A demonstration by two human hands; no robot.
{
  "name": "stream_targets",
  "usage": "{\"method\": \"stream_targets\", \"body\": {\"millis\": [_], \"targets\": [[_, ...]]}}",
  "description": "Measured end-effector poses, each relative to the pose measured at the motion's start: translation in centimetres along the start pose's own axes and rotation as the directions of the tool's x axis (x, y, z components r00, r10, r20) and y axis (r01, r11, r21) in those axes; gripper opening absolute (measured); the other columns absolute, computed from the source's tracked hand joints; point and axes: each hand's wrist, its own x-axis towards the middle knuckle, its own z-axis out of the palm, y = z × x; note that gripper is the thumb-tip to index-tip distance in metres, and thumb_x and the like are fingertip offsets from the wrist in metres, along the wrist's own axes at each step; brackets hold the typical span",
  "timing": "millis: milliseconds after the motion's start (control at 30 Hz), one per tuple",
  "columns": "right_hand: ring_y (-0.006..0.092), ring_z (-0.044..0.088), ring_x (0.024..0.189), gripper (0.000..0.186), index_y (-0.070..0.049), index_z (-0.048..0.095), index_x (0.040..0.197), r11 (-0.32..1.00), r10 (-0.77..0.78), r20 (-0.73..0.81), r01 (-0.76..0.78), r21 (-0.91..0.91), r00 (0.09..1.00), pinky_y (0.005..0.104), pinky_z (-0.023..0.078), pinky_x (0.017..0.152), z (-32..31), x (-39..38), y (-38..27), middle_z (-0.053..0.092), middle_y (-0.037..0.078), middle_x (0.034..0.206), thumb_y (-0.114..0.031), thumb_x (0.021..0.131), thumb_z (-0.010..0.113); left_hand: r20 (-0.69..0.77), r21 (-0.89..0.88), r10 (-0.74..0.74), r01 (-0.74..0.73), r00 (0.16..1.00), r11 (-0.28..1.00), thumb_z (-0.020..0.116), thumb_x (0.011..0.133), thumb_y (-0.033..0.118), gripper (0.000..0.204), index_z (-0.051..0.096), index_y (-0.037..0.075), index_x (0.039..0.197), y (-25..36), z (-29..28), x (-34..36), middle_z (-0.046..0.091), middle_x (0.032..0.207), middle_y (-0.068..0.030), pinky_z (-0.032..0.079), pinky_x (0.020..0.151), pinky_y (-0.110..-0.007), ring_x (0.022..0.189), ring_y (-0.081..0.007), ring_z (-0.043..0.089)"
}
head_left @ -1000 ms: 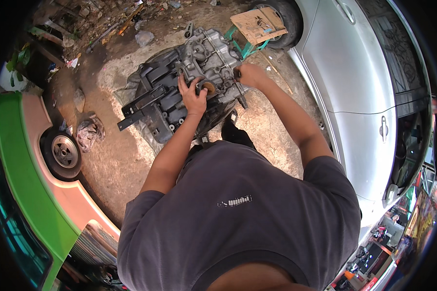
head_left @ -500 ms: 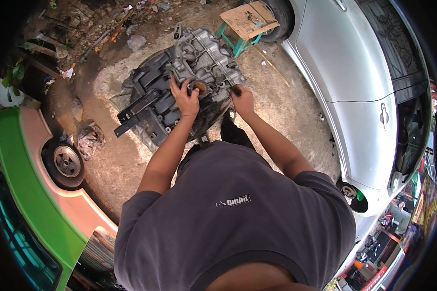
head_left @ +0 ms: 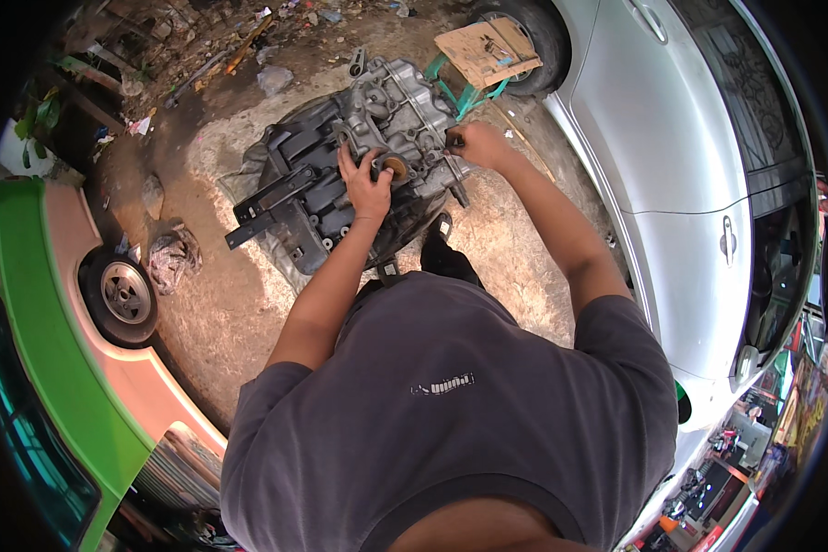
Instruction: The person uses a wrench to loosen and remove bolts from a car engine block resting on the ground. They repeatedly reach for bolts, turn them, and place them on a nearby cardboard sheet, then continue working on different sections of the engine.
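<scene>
A grey metal engine (head_left: 405, 101) with black plastic parts (head_left: 308, 189) lies on the ground ahead of me. My left hand (head_left: 369, 195) rests on it with fingers spread, beside a round part with a tan-brown face (head_left: 396, 168). At the engine's right edge is my right hand (head_left: 483, 145), its fingers curled in a pinch. Something small and dark shows at those fingertips; its kind is too small to make out. Beneath the engine is a crumpled dark sheet (head_left: 239, 175).
A low table with a wooden top (head_left: 474, 57) and green legs stands beyond the engine, with small items on it. A silver car (head_left: 653, 175) is close on the right. On the left stands a green and pink vehicle (head_left: 55, 276). Litter and a crumpled cloth (head_left: 175, 260) lie around.
My right hand has moved up and to the right along the engine's right edge. My left hand stays at the same round part. The whole view has shifted slightly.
</scene>
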Motion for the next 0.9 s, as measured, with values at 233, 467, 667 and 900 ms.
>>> {"method": "stream_targets", "body": {"millis": [233,467,667,900], "targets": [[0.0355,0.065,0.085,0.025,-0.011,0.070,0.091,0.980,-0.173,0.177,0.188,-0.071,0.969,0.0476,0.051,0.073,-2.7,2.7,-1.3,0.067,0.016,0.083,-0.031,0.075,0.073,-0.006,0.026,0.006,-0.006,1.000,1.000,0.065,0.072,0.029,0.040,0.070,0.017,0.110,-0.3,0.1,0.0,0.028,0.151,-0.0222,0.027,0.111,-0.051,0.141,-0.0445,0.020],[0.0355,0.065,0.085,0.022,-0.011,0.071,0.090,0.953,-0.222,0.219,0.259,-0.157,0.950,0.0473,0.051,0.074,-3.3,3.7,-2.6,0.068,0.016,0.084,-0.026,0.074,0.071,-0.011,0.036,-0.006,0.007,1.000,0.999,0.064,0.073,0.029,0.039,0.070,0.016,0.109,-0.2,0.2,-0.1,0.028,0.152,-0.0215,0.028,0.110,-0.051,0.141,-0.0438,0.020],[0.0347,0.066,0.087,0.027,-0.013,0.070,0.096,0.984,-0.064,0.190,0.094,-0.155,0.980,0.0473,0.052,0.075,-1.4,2.5,-2.6,0.068,0.015,0.087,-0.034,0.078,0.070,-0.017,0.025,0.001,0.000,1.000,1.000,0.066,0.072,0.026,0.038,0.070,0.016,0.108,-0.2,0.2,-0.1,0.030,0.151,-0.0217,0.028,0.110,-0.050,0.141,-0.0441,0.021],[0.0352,0.066,0.085,0.034,-0.015,0.070,0.102,0.910,0.342,-0.159,-0.285,0.300,0.926,0.0469,0.051,0.073,5.8,-3.5,-2.1,0.070,0.015,0.089,-0.045,0.084,0.067,0.015,0.011,-0.015,0.015,1.000,1.000,0.061,0.075,0.029,0.041,0.069,0.014,0.112,0.1,0.0,0.0,0.026,0.153,-0.0228,0.027,0.110,-0.054,0.142,-0.0447,0.020]]}}
